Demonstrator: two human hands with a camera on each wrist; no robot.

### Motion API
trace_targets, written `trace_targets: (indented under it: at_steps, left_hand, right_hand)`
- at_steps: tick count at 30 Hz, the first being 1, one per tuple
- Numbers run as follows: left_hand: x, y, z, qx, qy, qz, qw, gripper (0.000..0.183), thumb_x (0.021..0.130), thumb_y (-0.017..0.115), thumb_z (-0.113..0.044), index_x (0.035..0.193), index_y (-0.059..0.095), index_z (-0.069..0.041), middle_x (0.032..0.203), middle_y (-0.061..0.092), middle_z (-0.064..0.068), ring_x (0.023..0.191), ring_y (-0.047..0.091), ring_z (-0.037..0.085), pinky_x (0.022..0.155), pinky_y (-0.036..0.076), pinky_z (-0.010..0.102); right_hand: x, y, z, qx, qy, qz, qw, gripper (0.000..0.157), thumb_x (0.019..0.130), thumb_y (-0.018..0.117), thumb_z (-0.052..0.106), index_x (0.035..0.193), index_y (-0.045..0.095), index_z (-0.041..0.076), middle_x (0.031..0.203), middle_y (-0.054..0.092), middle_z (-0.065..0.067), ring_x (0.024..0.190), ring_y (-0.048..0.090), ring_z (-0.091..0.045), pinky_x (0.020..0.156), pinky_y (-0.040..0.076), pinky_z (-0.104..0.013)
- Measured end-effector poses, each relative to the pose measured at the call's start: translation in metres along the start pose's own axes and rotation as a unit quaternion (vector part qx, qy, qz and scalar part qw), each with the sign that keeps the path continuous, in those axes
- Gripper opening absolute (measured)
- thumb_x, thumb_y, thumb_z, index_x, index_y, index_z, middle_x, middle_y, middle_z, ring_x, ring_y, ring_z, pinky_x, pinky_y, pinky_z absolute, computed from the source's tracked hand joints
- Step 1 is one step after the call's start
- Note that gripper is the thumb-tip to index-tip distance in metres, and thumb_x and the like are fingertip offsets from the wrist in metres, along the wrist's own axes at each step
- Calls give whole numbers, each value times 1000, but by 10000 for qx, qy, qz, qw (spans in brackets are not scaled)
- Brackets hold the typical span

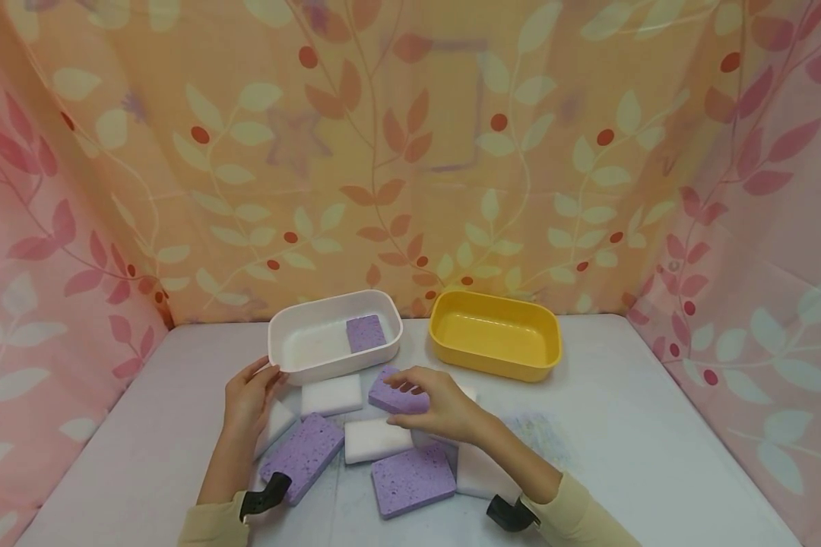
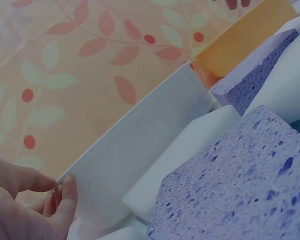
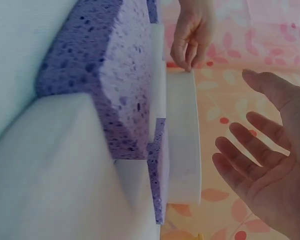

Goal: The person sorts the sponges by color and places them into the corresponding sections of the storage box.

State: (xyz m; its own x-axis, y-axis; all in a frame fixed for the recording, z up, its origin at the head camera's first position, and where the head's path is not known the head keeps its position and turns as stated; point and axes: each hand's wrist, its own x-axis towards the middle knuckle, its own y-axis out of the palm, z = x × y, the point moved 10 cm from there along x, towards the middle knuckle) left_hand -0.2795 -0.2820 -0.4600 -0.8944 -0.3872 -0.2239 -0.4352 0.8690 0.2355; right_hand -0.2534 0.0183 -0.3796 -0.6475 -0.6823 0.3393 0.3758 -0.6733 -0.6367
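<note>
My left hand (image 1: 248,399) pinches the near left corner of a white tub (image 1: 328,370) between thumb and fingers; the left wrist view shows its rim at the fingertips (image 2: 69,187). One purple sponge (image 1: 366,334) lies inside that tub, at its right end. Over another purple sponge (image 1: 390,393), in front of the tubs, hovers my right hand (image 1: 445,404), thumb and fingers spread with nothing between them. In the right wrist view this right hand (image 3: 270,155) appears apart from the sponges, palm showing.
A yellow tub (image 1: 496,365) stands to the right of the white one. Nearer me lie white sponges (image 1: 331,396) and more purple sponges (image 1: 413,480), some overlapping. Patterned curtains (image 1: 397,152) hang behind and at both sides of the table (image 1: 657,425).
</note>
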Motion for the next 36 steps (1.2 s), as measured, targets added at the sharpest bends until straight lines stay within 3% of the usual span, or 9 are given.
trace_targets:
  at_steps: [10,19,26,36]
  left_hand:
    - [4,-1,4,21,-84,46,10000,59,106,53,4,160,31,9,117,58,8,88,69,0,94,57,19]
    - [4,-2,4,-64,-54,24,10000,59,106,53,5,160,31,11,99,63,-3,83,69,0,92,58,18]
    - [3,-2,3,38,-115,7,9999,59,106,53,3,161,31,9,115,58,9,85,69,0,93,58,18]
    - [3,-2,2,-89,-8,44,10000,59,105,53,5,159,30,12,92,61,-5,80,68,-1,91,59,18]
  right_hand:
    - [-24,10,-1,109,-7,451,9989,47,88,87,17,128,68,0,122,74,-16,106,70,-33,97,60,-41]
    - [-41,18,-7,82,214,877,9959,47,86,90,20,125,70,3,120,74,-8,106,68,-22,99,57,-34]
    - [-50,27,-18,89,371,1192,9921,50,81,94,21,124,71,7,116,74,-4,104,66,-12,97,57,-30]
    - [-55,34,-25,9,439,1450,9885,51,78,96,24,120,72,11,114,71,3,104,59,-2,94,54,-23]
